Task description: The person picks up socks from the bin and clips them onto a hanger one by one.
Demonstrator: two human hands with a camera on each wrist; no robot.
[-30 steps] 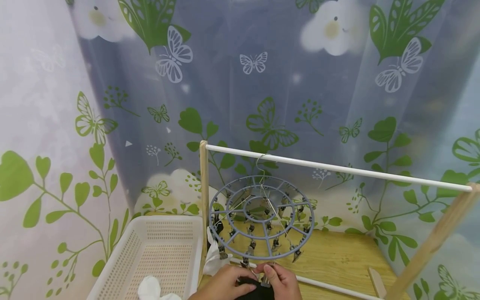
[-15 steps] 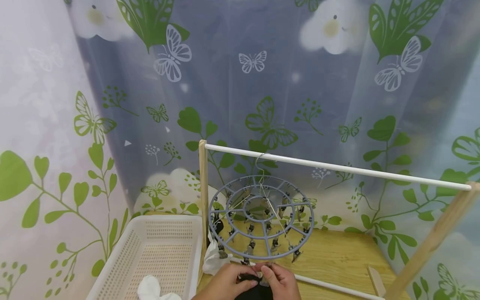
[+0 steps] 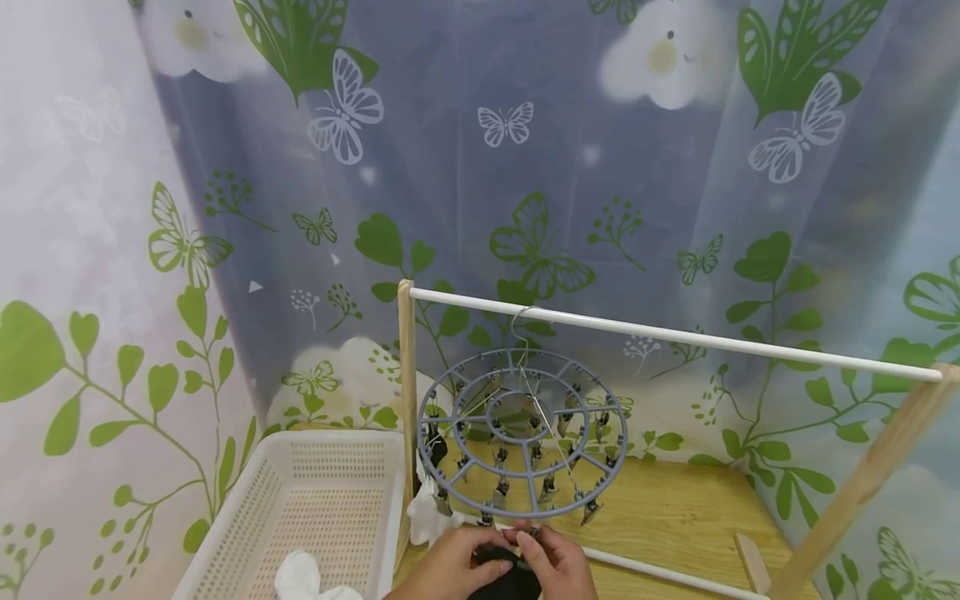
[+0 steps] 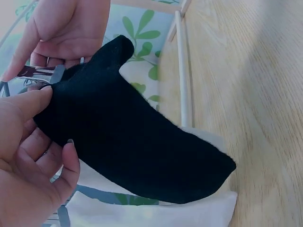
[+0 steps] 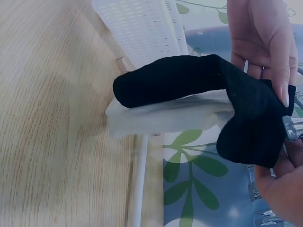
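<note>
A black sock (image 4: pixel 123 123) hangs from both hands, just below the near rim of a round grey clip hanger (image 3: pixel 533 493). My left hand (image 3: pixel 448 568) pinches the sock's cuff between thumb and fingers. Beside it, my right hand (image 3: pixel 561 570) holds a metal clip (image 4: pixel 43 74) whose jaws are at the cuff edge. In the right wrist view this clip (image 5: pixel 294 127) overlaps the edge of the cloth. Whether it grips the cloth firmly cannot be told. Behind the black sock, a white sock (image 5: pixel 165 116) hangs lower.
The hanger hooks over a white rod (image 3: pixel 675 334) on a wooden frame (image 3: pixel 407 375). Several other clips dangle from its rings. At left stands a white perforated basket (image 3: pixel 337 475) with a white cloth item (image 3: pixel 298 575) inside. A lower rod (image 3: pixel 667 575) crosses above the wooden tabletop (image 3: pixel 675 500).
My right hand has shifted slightly left and turned, with the clip now less visible between its fingers. The black sock and the hanger's near clips have moved a little left. My left hand stays almost still.
</note>
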